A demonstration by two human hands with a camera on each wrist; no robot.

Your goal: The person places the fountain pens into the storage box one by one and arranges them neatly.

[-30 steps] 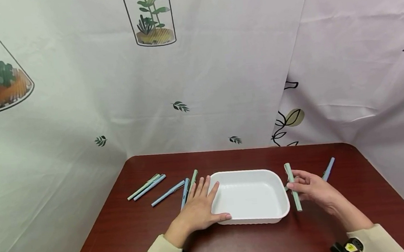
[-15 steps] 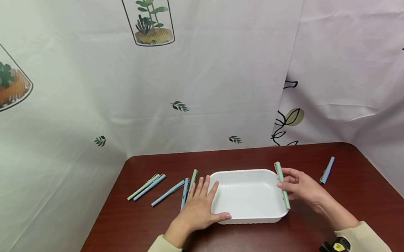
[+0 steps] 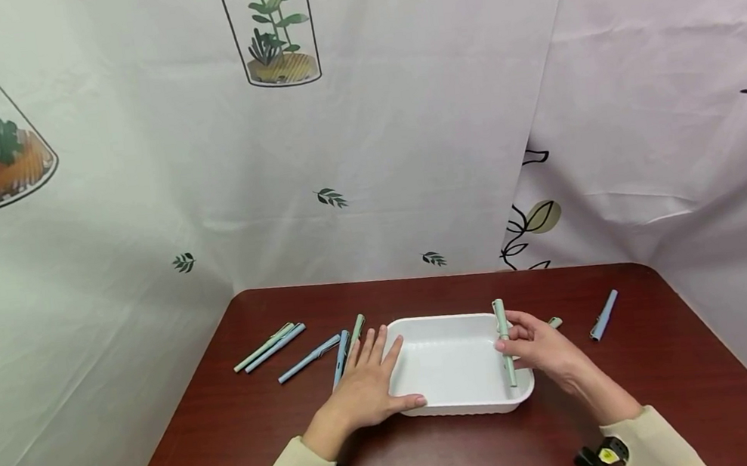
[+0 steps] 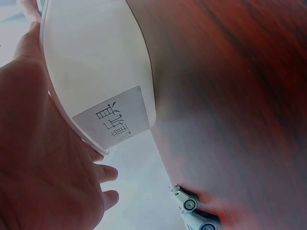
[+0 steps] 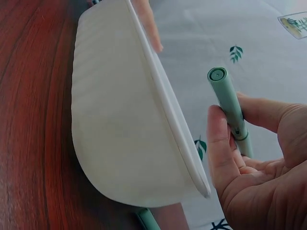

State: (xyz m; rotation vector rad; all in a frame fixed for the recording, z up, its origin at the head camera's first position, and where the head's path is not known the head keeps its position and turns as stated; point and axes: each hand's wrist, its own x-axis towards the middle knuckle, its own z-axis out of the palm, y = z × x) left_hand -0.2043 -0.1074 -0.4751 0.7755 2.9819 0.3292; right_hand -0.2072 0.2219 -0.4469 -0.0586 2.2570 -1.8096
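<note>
A white rectangular plastic box (image 3: pixel 451 361) stands on the table. My left hand (image 3: pixel 366 389) rests on its left rim with the fingers spread and straight; in the left wrist view a printed label (image 4: pixel 115 117) shows on the box's side. My right hand (image 3: pixel 543 348) pinches a light green pen (image 3: pixel 504 344) between thumb and fingers, above the box's right rim. Seen from the right wrist, the green pen (image 5: pixel 230 105) is clear of the rim, its end toward the camera. Inside the box I see only its bare white floor.
Left of the box lie a green pen (image 3: pixel 264 348) and a blue pen (image 3: pixel 276 348) side by side, another blue pen (image 3: pixel 308 359), then a blue one (image 3: pixel 341 358) and a green one (image 3: pixel 357 329) near my left fingers. Right are a green pen (image 3: pixel 555 322), partly hidden, and a blue pen (image 3: pixel 604 315).
My right hand has carried the green pen leftward, from beside the box to above its right rim. Pens it had covered on the right show more now. My left hand has stayed on the rim.
</note>
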